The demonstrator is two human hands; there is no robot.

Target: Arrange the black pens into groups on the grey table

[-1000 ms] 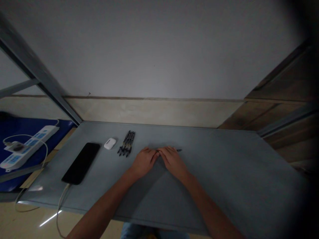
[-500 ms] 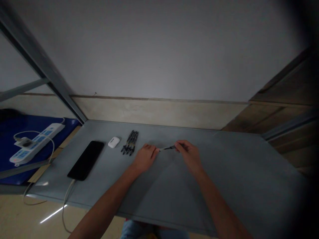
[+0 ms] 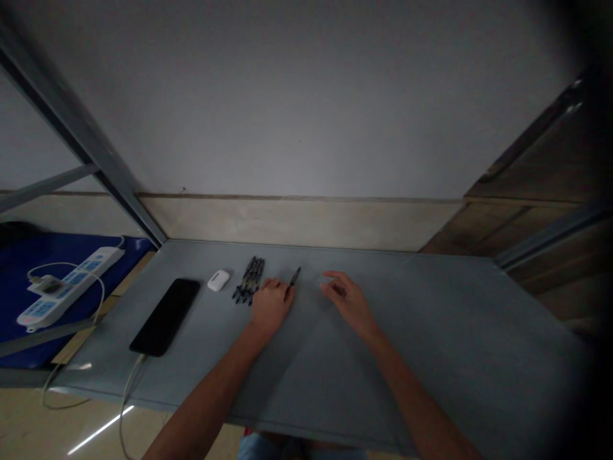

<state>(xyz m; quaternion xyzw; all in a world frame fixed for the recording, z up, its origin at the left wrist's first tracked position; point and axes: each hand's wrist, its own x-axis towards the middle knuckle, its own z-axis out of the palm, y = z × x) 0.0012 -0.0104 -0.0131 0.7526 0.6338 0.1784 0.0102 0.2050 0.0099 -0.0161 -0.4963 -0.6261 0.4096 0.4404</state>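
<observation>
Between the thumb and fingers of my left hand (image 3: 272,305) is a dark pen (image 3: 295,276), its tip end pointing up and away from me. The pen's lower part is hidden by the hand. Just left of that hand, a row of several dark pens (image 3: 249,280) lies side by side on the grey table (image 3: 306,377). My right hand (image 3: 349,301) hovers to the right with fingers curled apart and nothing in them.
A white earphone case (image 3: 219,280) sits left of the pens. Further left lies a black phone (image 3: 165,317) with a charging cable (image 3: 125,396). A white power strip (image 3: 71,289) rests on a blue surface (image 3: 19,259). A wall (image 3: 306,220) borders the table's back edge.
My right hand has let go of the pen and its fingers have opened. My left hand has moved left with the pen, which has turned from lying sideways to pointing away from me.
</observation>
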